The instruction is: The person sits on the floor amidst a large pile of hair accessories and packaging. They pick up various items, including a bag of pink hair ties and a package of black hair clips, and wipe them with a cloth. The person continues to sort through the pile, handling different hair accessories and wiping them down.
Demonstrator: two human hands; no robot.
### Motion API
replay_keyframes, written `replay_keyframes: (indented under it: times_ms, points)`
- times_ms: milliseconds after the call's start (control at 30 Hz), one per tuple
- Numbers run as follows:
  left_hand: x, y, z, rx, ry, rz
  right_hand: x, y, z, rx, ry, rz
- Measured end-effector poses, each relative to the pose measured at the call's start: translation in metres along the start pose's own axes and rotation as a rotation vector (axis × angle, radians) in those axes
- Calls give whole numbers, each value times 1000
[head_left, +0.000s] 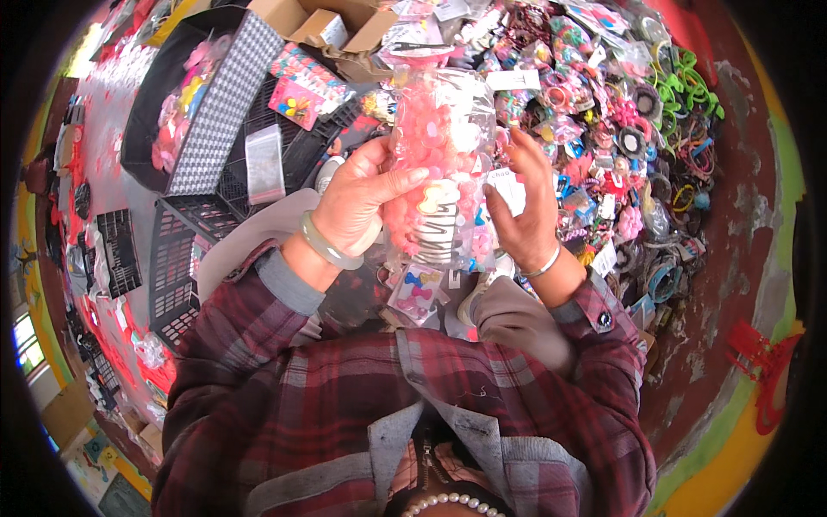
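A clear plastic bag [435,129] of pink hair accessories hangs upright in front of my chest. Inside it, a yellow-white bow shape and a striped strip show through the glossy film. My left hand [353,202] grips the bag's left edge, thumb across the front and the other fingers behind. Beside the right edge, my right hand [527,211] is spread with fingers and thumb apart; whether a fingertip touches the film is unclear. Below the bag, a small card with blue and pink bows [417,291] lies near my knees.
A big pile of hair ties and trinkets [594,129] covers the floor ahead and right, with green bands [689,90] at its edge. Leftward stand a houndstooth-sided box [226,108] with colourful pieces and a black plastic crate [177,271]. An opened cardboard box [366,30] sits farther off.
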State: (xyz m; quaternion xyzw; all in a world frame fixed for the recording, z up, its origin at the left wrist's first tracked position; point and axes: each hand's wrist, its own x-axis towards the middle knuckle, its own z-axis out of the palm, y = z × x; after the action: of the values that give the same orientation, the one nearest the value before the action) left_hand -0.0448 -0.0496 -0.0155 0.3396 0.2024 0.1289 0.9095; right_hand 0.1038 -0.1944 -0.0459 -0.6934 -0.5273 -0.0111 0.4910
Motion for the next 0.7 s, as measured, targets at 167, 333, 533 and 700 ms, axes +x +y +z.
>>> replay_keyframes:
  times_ms: [167, 333, 533, 700]
  points:
    - [-8, 8, -9, 58, 64, 67, 9, -15, 16, 1198, -219, 1058]
    - [-14, 14, -17, 48, 23, -9, 18, -59, 30, 1125, -99, 1032]
    - [-28, 24, -13, -81, -79, -78, 1, -80, 27, 1227, 131, 1099]
    - [-37, 24, 1, -120, -208, -217, -9, -107, 21, 1240, 364, 1136]
